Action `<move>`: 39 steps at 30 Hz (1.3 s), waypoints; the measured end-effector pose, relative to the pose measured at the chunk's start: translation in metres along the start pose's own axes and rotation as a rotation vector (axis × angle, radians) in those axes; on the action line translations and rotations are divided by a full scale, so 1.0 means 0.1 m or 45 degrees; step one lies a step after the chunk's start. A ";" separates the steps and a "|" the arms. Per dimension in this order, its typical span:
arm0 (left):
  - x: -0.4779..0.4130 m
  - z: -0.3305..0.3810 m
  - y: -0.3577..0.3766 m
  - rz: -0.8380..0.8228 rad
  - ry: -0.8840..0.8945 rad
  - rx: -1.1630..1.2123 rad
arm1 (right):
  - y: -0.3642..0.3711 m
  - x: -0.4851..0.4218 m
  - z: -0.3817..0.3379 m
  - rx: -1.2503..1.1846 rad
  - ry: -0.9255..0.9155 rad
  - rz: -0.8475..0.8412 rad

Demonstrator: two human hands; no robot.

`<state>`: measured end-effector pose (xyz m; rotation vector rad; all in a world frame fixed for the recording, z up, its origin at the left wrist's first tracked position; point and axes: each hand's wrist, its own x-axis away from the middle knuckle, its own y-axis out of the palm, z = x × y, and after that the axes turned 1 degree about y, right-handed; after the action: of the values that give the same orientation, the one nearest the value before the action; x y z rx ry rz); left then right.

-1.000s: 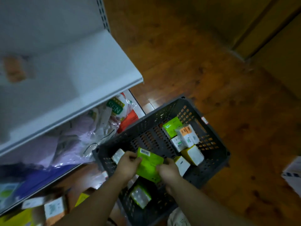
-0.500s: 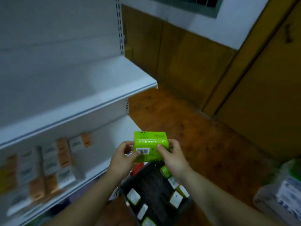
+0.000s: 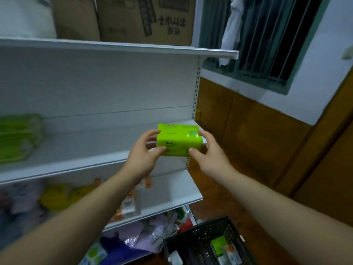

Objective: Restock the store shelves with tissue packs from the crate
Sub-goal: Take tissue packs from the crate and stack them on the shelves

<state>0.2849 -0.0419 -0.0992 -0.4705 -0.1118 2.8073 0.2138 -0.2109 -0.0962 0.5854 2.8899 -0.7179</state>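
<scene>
Near middle shelf [image 3: 86, 146] right end, left hand [image 3: 142, 155] and right hand [image 3: 210, 155] pinch green tissue pack [image 3: 179, 142] ends.

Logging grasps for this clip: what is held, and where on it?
The green tissue pack, left hand on its left end, right hand on its right end.

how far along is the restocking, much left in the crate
Done: some green packs, blurred, sit at the left of the middle shelf. In hand: the left hand and right hand hold a green tissue pack above that shelf's right end, not yet set down. Left: more packs lie in the black crate.
</scene>
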 end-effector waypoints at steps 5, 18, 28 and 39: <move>0.35 0.37 -0.51 0.169 0.038 -0.052 | 0.27 0.20 -0.48 -0.104 -0.114 -0.049; 1.35 0.36 -2.60 0.441 -0.099 -0.265 | 2.19 0.89 -1.44 -0.154 -0.190 -0.398; 1.62 0.03 -3.95 0.386 -0.312 -0.368 | 3.54 1.09 -1.87 -0.186 -0.064 -0.583; 0.88 -0.35 -4.18 0.422 -0.417 -0.528 | 4.02 0.15 -1.75 -0.039 -0.038 -0.665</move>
<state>0.3304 0.3845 -0.1083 -0.1127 -0.7597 3.1692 0.3552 0.2036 -0.1170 -0.1989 3.0361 -0.7206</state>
